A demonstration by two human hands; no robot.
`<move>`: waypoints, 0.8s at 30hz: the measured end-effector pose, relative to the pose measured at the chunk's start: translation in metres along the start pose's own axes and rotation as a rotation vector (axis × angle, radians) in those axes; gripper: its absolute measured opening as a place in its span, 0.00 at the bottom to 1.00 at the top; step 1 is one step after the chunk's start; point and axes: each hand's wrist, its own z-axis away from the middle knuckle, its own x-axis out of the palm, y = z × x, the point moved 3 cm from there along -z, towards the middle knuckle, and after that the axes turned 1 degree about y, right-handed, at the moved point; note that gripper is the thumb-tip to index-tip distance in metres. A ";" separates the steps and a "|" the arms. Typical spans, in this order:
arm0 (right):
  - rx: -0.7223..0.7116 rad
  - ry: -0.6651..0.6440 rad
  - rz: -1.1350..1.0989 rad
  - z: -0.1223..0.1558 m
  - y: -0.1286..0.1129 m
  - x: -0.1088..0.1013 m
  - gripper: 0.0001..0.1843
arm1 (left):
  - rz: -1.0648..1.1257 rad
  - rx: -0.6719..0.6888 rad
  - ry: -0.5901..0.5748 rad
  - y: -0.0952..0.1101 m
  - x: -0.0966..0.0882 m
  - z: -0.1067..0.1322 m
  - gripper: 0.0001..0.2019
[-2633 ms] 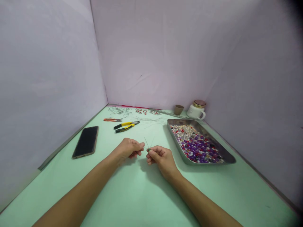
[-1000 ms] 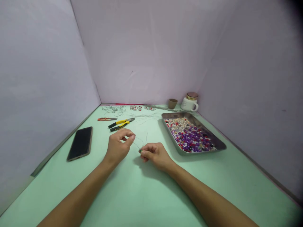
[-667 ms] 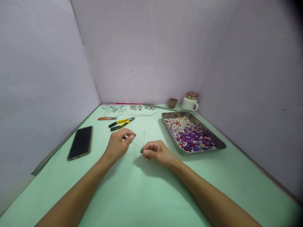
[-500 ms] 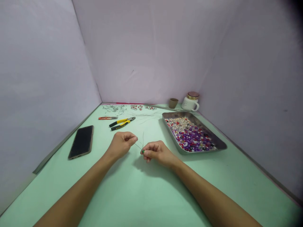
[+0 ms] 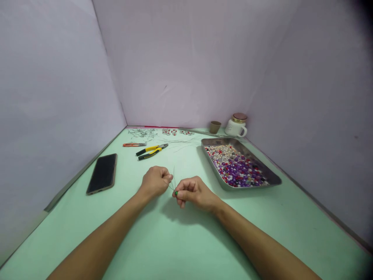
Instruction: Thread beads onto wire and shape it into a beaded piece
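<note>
Between thumb and fingers, my right hand (image 5: pixel 194 192) pinches a small green bead (image 5: pixel 176 193) with thin wire on it. One free end of the wire (image 5: pixel 174 177) stands up from the bead. Close on the left, my left hand (image 5: pixel 157 181) is closed, its thumb and forefinger pinching another stretch of that wire. Both hands are held just above the green tabletop (image 5: pixel 163 241), a short gap apart. The fingers partly hide the bead.
To the right lies a metal tray (image 5: pixel 212 167) of mixed beads. Yellow-black pliers (image 5: pixel 151 151), orange thread snips (image 5: pixel 134 144) and a phone (image 5: pixel 102 174) lie left. Behind are wire pieces (image 5: pixel 142 134), beaded rings (image 5: pixel 174 132), a brown cup (image 5: pixel 215 126) and a lidded white mug (image 5: pixel 236 126).
My left hand has turned and come slightly right and down, nearer my right hand. The right hand still pinches the bead, a little lower. The view has shifted slightly.
</note>
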 end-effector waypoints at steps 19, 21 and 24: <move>0.087 0.079 0.363 0.006 -0.019 -0.025 0.05 | -0.185 0.651 -0.121 0.044 -0.013 0.026 0.08; 0.092 0.155 0.325 0.005 -0.022 -0.028 0.05 | -0.177 0.598 -0.096 0.040 -0.012 0.023 0.08; 0.062 0.231 0.303 0.004 -0.025 -0.030 0.06 | -0.152 0.558 -0.075 0.036 -0.008 0.022 0.06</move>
